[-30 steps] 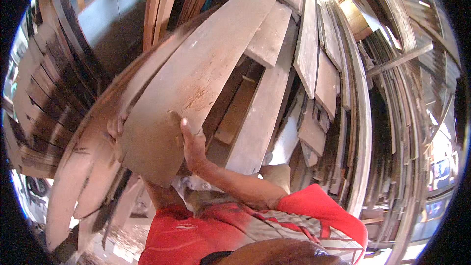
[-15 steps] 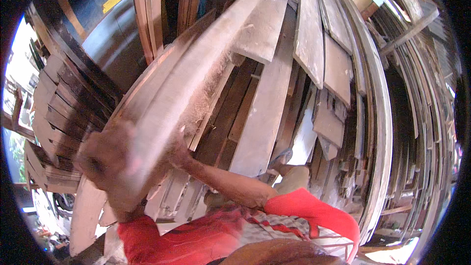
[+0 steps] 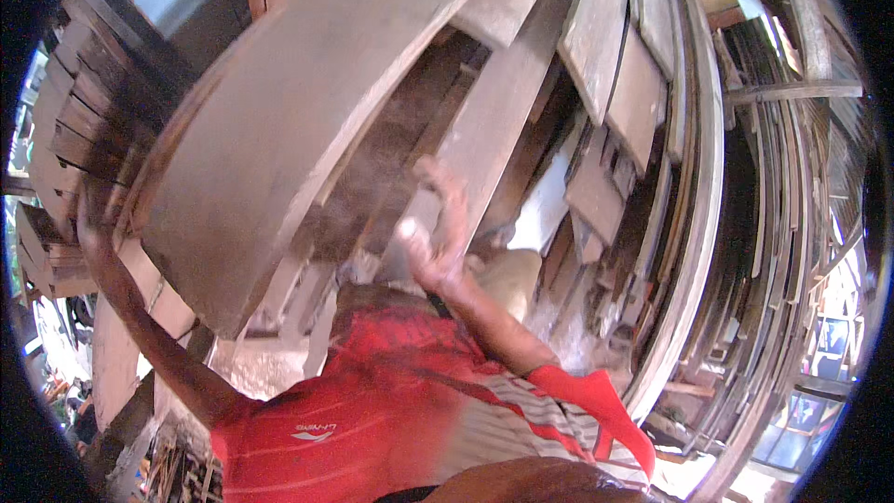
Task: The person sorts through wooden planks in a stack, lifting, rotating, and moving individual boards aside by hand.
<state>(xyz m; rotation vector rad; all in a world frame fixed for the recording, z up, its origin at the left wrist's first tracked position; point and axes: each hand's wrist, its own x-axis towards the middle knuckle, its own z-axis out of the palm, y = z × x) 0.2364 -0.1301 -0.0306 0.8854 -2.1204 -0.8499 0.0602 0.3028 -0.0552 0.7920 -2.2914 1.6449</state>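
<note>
"Since half a second ago, what moved?"

"The right hand (image 3: 445, 247) came off the wide board (image 3: 279, 102). The left hand (image 3: 98, 210) went farther out to the side. The board turned too, so we see much more of its big flat face."

"Where is that board now?"

"It is long and brown. It goes from 8 o'clock, where its near end is, up to the top at 12 o'clock."

"Are the hands together?"

"No, they are well apart. The right one is close to the middle, with its fingers spread and nothing in it. It looks clear of the wood, to the right of the wide board."

"And the left one?"

"It is out at 9 o'clock, near the left edge of the wide board and a pile of boards (image 3: 82, 126). It is dark and blurry, so I can't tell if it holds anything."

"What else is around?"

"A long pale plank (image 3: 498, 121) lies at 1 o'clock. Lots of thin planks (image 3: 768, 214) are stacked at 3 o'clock. The red shirt (image 3: 345, 419) is at 7 o'clock."
</note>
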